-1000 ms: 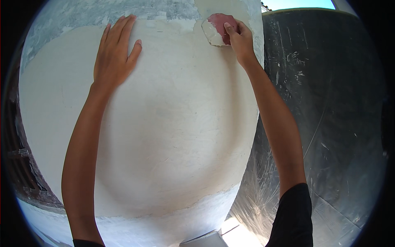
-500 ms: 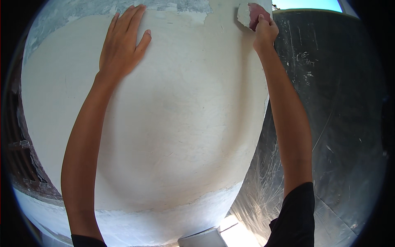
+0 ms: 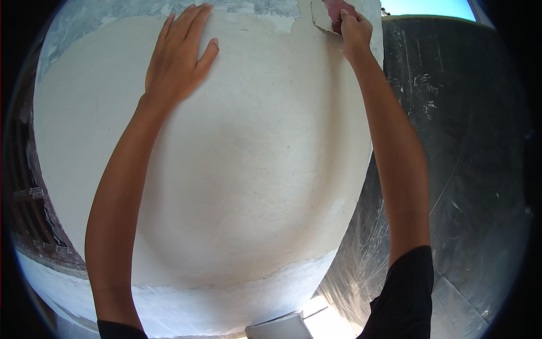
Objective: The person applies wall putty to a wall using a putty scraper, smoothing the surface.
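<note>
My left hand [image 3: 180, 53] lies flat on the pale plastered curved surface [image 3: 237, 147] near its top, fingers extended and thumb apart, holding nothing. Up at the top right of that surface, my right hand [image 3: 355, 37] grips a reddish sheet [image 3: 339, 10], which looks like sandpaper with a ragged, off-white part, and presses it to the plaster. The fingertips behind the sheet are partly hidden. A blue-grey rougher band [image 3: 248, 8] runs along the top of the plaster.
A dark, scuffed curved panel [image 3: 457, 158] stands at the right, with bright sky [image 3: 429, 7] above it. Dark slats [image 3: 36, 217] show at the far left. A grey flat object [image 3: 276, 327] sits at the bottom centre, beside a brightly lit patch.
Both hands have moved upward and rightward in the view since a second ago. In the last half second my right hand with the sheet has shifted slightly up and left.
</note>
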The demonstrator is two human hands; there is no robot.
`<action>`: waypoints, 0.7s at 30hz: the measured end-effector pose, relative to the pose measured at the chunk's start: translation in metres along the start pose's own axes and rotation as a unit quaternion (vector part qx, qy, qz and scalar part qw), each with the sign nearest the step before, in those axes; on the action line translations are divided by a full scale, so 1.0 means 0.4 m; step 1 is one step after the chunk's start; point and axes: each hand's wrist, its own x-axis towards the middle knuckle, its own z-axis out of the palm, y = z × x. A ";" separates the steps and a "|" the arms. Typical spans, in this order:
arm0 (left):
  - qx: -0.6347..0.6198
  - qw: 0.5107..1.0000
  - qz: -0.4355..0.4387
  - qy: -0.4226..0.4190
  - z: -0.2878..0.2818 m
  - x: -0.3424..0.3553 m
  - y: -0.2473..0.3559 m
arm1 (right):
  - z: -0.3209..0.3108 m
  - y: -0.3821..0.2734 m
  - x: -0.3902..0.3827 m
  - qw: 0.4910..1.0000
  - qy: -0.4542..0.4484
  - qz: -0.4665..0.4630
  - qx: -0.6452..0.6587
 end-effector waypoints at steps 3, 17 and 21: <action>-0.009 1.000 0.001 0.002 0.001 0.006 0.008 | -0.047 0.007 0.029 0.989 0.136 0.047 0.029; -0.013 1.000 -0.011 -0.001 0.007 -0.004 0.000 | -0.071 -0.031 -0.104 0.992 -0.075 -0.033 -0.099; -0.014 1.000 0.002 0.000 0.001 0.003 0.002 | -0.102 -0.048 -0.114 0.993 0.102 0.065 -0.013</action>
